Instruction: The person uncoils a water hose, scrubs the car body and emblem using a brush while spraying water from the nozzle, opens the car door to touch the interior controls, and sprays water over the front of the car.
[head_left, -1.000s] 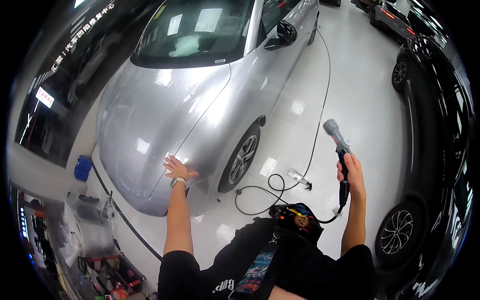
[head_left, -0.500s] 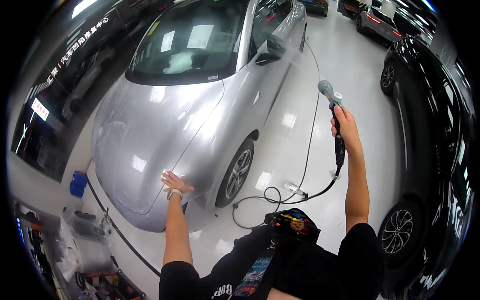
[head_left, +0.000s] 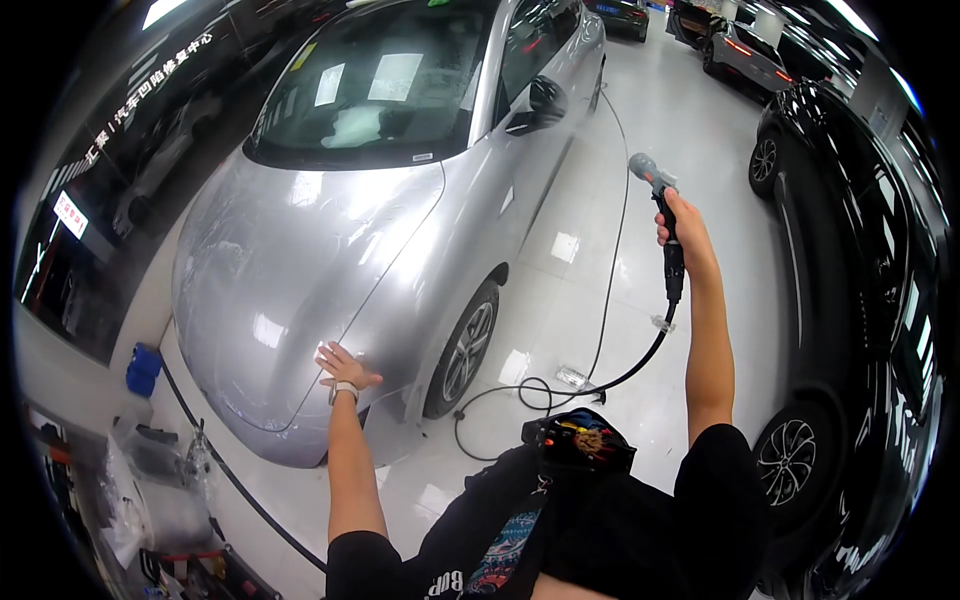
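Note:
My left hand (head_left: 345,368), with a light watch at the wrist, lies with fingers spread on the front corner of a silver car (head_left: 300,270). The bonnet there looks wet and glossy, with what seems to be a clear film over it. Off to the right, my right hand (head_left: 688,225) is wrapped round the black handle of a spray gun (head_left: 657,180). Its grey head points up and away, towards the side of the car. From the handle's lower end a black hose (head_left: 645,358) curves down to the floor.
A clear bottle (head_left: 573,378) lies by looped hose on the glossy floor. A dark car (head_left: 835,300) stands close on the right. At lower left are a blue item (head_left: 144,370), a plastic-wrapped roll (head_left: 165,505) and a tool box (head_left: 200,575). An open tool pouch (head_left: 580,440) hangs at my waist.
The mist that came from the spray gun towards the car's mirror no longer shows. My right hand has tipped the gun slightly; my left hand stays on the car. The view shifted a little.

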